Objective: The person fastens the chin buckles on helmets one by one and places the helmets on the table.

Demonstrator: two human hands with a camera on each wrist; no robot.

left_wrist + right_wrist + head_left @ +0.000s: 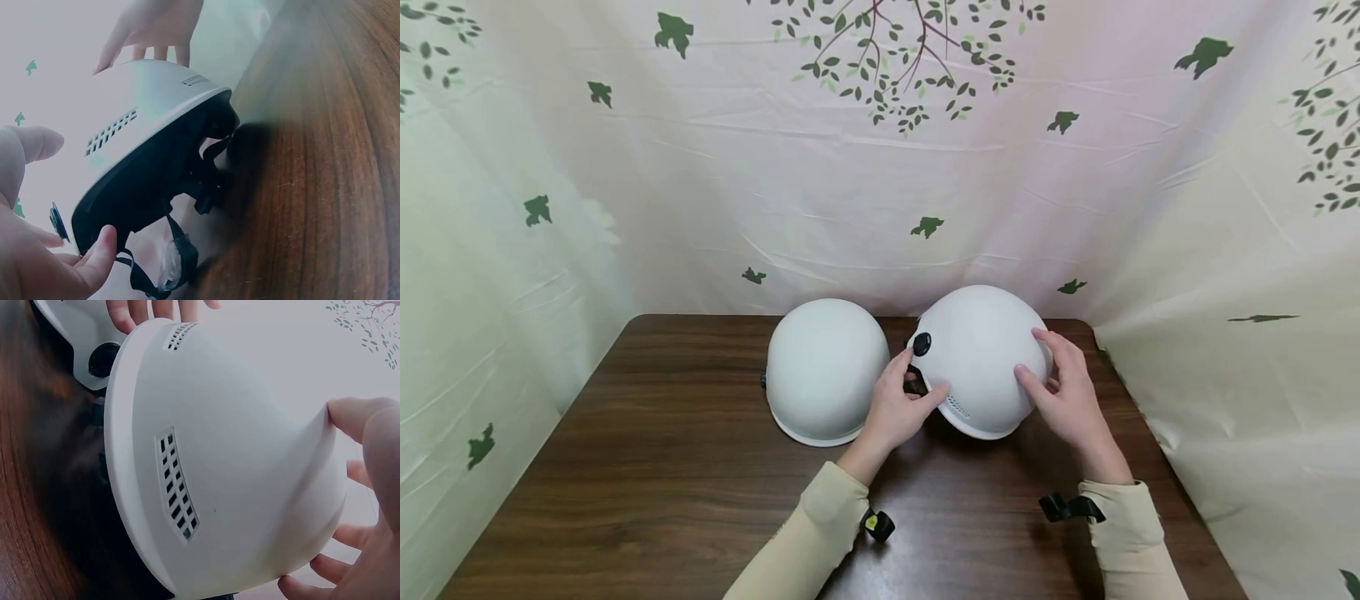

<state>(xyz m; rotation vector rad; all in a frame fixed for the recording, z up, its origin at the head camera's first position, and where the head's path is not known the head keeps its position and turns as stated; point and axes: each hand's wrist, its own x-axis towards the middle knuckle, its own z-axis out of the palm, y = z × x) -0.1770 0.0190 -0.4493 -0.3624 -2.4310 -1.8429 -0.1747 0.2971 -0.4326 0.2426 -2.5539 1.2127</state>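
A white helmet (981, 358) with vent slots and a round black fitting on its side is tilted at the table's back right. By its left rim, my left hand (898, 404) grips it; in the left wrist view a fingertip (103, 244) reaches the dark underside. Black straps (181, 247) with a buckle hang below the rim. Spread round the shell's right side, my right hand (1067, 396) holds it with thumb and fingertips. In the right wrist view, the vent slots (177, 487) face the camera. Just left stands a second white helmet (827, 371), dome up.
Both helmets are on a dark brown wooden table (647, 467), near its back edge. A pale curtain (700, 192) with green leaf and bird prints hangs behind and at both sides. Each wrist wears a black strap device (880, 525).
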